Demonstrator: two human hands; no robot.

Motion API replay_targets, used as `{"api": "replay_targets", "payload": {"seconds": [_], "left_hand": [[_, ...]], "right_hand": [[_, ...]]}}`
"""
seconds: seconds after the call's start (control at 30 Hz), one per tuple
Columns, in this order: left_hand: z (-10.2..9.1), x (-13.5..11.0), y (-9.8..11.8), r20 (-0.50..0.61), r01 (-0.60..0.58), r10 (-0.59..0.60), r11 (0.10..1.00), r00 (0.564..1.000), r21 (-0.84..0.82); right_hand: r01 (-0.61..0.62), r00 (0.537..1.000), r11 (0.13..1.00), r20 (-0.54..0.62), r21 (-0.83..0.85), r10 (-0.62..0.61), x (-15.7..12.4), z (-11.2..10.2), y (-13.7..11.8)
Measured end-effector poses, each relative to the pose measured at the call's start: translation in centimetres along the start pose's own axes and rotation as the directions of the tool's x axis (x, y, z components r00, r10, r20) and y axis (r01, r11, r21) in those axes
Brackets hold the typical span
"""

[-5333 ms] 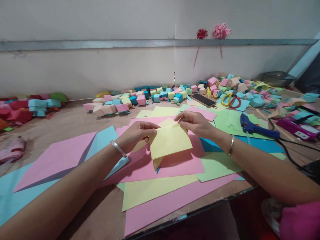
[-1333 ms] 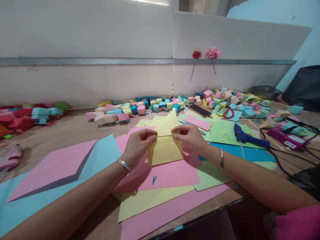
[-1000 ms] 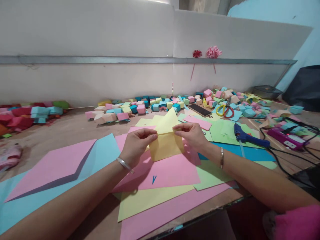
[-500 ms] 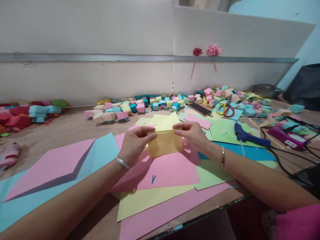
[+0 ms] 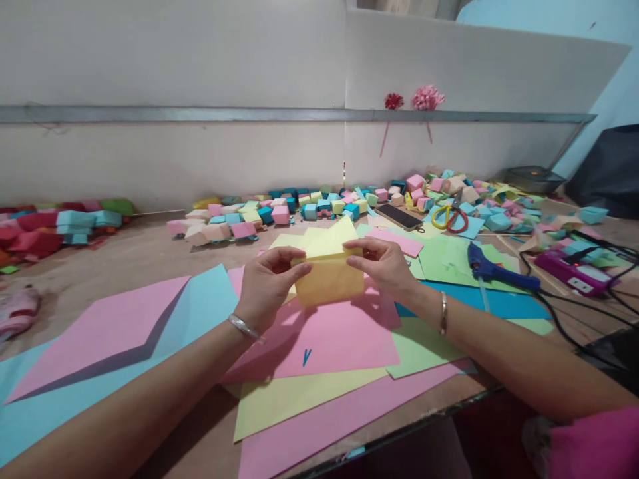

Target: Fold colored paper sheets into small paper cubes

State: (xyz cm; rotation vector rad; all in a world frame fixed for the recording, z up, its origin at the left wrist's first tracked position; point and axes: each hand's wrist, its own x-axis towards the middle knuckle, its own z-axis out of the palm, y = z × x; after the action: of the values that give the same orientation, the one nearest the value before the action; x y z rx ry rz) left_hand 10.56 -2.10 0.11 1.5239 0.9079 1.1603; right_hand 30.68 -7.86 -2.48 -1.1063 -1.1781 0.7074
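A folded piece of yellow paper (image 5: 329, 281) hangs between my two hands, its upper flap bent back along a crease. My left hand (image 5: 267, 283) pinches the crease at its left end between thumb and fingers. At the right end, my right hand (image 5: 382, 266) pinches the same fold. Beneath lies a pink sheet (image 5: 344, 342), with a small blue V-shaped paper strip (image 5: 306, 357) on it. Pale yellow paper (image 5: 289, 409) and green paper (image 5: 429, 349) stick out from under the pink sheet.
To the right lie a blue glue gun (image 5: 499, 273), a purple power strip (image 5: 574, 271) with cables, scissors (image 5: 449, 218) and a phone (image 5: 399, 216). Small paper boxes (image 5: 281, 214) line the back wall. Pink (image 5: 110, 326) and light-blue sheets (image 5: 204, 306) lie at left. The table edge (image 5: 399, 426) is near me.
The yellow paper has tilted slightly, its lower edge rising a little and its upper flap leaning further over. Both hands keep their pinch on the fold.
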Motion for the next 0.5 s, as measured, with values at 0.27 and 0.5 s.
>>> {"api": "replay_targets", "payload": {"seconds": [0.27, 0.5], "left_hand": [[0.11, -0.15, 0.09, 0.093, 0.068, -0.066, 0.997, 0.993, -0.026], [-0.13, 0.01, -0.26, 0.139, 0.221, -0.211, 0.974, 0.968, -0.058]], "right_hand": [[-0.028, 0.995, 0.994, -0.094, 0.101, 0.038, -0.12, 0.20, -0.16], [-0.027, 0.998, 1.000, -0.054, 0.013, 0.027, -0.08, 0.20, -0.11]]}}
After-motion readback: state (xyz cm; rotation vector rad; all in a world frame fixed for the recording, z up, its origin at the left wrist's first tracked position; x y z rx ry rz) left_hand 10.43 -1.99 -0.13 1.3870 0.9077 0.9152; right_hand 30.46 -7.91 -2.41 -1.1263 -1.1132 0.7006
